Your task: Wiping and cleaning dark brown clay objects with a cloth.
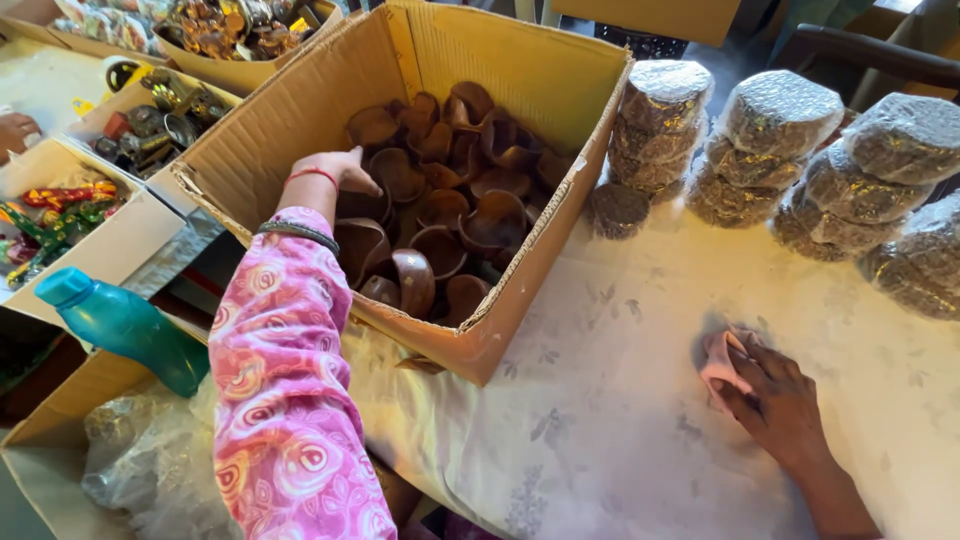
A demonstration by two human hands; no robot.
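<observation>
Left hand (335, 168) is spread loosely open over clay bowls (440, 215) in the box (520, 70); right hand (775, 400) is pressed on a pink cloth (722, 362). Bowls just under the left fingers could be chipped if grabbed carelessly.

A craft packing workshop: a cardboard box (300, 110) of clay lamps (440, 190), wrapped bundles (780, 115) stacked on the table (620, 400).

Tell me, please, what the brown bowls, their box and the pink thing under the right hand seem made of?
Bowls: probably fired clay, matte reddish-brown. Box: corrugated cardboard, fluted torn edges. Pink thing: soft cloth, folded and creased.
</observation>
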